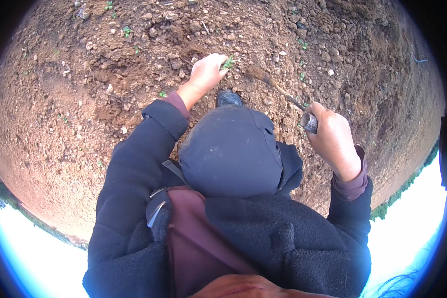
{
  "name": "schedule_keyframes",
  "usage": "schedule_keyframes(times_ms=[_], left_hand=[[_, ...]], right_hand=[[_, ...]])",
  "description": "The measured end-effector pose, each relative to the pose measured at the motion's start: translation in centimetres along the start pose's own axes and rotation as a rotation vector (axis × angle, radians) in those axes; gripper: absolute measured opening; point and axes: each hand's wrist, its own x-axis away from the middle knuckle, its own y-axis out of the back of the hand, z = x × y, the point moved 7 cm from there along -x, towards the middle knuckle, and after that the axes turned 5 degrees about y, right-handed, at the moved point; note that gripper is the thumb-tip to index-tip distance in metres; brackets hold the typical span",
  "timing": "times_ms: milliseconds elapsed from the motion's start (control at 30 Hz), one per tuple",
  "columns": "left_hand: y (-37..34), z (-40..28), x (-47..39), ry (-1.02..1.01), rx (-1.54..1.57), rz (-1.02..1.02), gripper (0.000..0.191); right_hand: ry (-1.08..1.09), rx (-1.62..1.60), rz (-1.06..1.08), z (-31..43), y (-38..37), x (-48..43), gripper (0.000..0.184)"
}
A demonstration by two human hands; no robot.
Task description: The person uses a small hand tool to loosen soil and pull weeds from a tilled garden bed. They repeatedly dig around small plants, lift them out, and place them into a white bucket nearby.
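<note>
My left hand [208,72] is closed on a small green plant [229,63], its leaves sticking out past the thumb and fingertips, just above stony brown soil. In my right hand [329,136] is the grey, round-ended handle [309,123] of a hand tool. From it a thin, dark shank [279,89] runs up and left across the ground. Soil coats the tool's far end [255,72], which lies near the plant; the exact shape of its head cannot be told. My fingers hide part of the handle.
A dark boot [229,97] stands on the soil below my left hand, under my bent knee [231,149]. Small seedlings grow around, one [162,94] beside my left wrist and another [126,31] farther up. Clods and pale stones [330,72] cover the ground.
</note>
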Motion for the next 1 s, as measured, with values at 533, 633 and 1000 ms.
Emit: schedule_keyframes(times_ms=[533, 633, 1000], left_hand=[[-1.2, -0.4, 0.1, -0.051, -0.093, -0.109, 0.011], [-1.2, -0.1, 0.0, -0.016, -0.137, -0.061, 0.016], [-0.5, 0.0, -0.1, 0.009, -0.054, -0.063, 0.019]], right_hand=[[0.300, 0.069, -0.171, -0.1, -5.7, -3.3, 0.015], [0.171, 0.005, -0.071, -2.4, -11.5, -6.0, 0.017], [0.245, -0.253, -0.166, -6.5, -12.8, -5.5, 0.020]])
